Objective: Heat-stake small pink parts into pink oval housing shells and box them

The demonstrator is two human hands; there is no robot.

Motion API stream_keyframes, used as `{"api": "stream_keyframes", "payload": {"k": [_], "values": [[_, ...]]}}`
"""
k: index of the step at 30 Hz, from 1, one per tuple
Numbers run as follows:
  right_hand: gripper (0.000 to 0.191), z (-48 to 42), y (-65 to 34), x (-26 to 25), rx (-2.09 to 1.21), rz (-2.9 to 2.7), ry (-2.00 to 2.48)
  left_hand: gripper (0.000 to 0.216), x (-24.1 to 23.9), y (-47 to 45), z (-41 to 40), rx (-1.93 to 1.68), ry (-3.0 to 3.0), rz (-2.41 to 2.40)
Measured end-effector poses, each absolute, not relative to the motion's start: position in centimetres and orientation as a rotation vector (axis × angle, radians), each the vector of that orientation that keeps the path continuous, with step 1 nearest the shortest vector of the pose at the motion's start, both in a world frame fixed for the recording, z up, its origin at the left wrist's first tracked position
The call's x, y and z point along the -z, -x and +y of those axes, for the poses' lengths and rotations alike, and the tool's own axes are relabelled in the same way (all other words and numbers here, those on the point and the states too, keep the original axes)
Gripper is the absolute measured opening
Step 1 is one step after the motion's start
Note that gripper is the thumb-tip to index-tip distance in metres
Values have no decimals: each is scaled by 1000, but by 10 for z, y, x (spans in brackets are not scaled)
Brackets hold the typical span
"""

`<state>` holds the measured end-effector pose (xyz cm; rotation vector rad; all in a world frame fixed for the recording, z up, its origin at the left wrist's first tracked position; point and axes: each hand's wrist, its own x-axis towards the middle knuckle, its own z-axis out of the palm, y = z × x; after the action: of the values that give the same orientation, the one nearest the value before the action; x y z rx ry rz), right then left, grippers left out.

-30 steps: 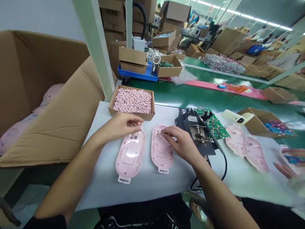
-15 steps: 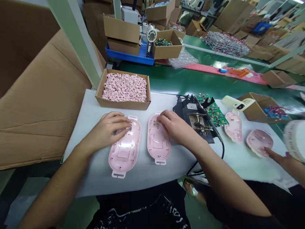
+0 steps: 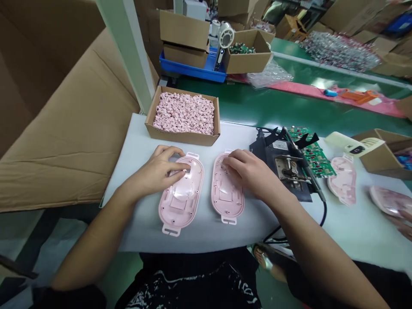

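Two pink oval plastic shells lie side by side on the white mat (image 3: 209, 231). My left hand (image 3: 159, 169) rests on the upper end of the left shell (image 3: 182, 197), fingers curled and pressing down on it. My right hand (image 3: 249, 171) covers the upper end of the right shell (image 3: 227, 197), fingertips bent onto its inside. Whether either hand pinches a small part is hidden. A cardboard box of small pink pieces (image 3: 184, 113) stands just behind both shells.
A black metal fixture (image 3: 288, 165) with a cable and green circuit boards (image 3: 313, 154) sit right of my right hand. More pink shells (image 3: 344, 178) lie further right, where another person's fingers (image 3: 402, 223) show. A large cardboard flap (image 3: 64, 124) borders the left.
Both hands came down onto the upper ends of the shells and stay there. The view tilted down and shifted. The other person's hand at the right drew back to the frame edge.
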<state>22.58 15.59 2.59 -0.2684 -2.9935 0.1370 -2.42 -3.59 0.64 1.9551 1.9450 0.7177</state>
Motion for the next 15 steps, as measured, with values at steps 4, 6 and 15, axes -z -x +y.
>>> {"api": "stream_keyframes", "payload": {"k": [4, 6, 15], "values": [[23, 156, -226, -26, -116, -2997, 260, 24, -7, 27, -37, -701, -1961, 1938], [23, 156, -226, -26, -95, -3018, 255, 23, -8, 27, -37, -693, -1964, 1939], [22, 157, -223, -24, -27, -3091, 260, 26, -6, 30, -35, -732, -1994, 1907]]}}
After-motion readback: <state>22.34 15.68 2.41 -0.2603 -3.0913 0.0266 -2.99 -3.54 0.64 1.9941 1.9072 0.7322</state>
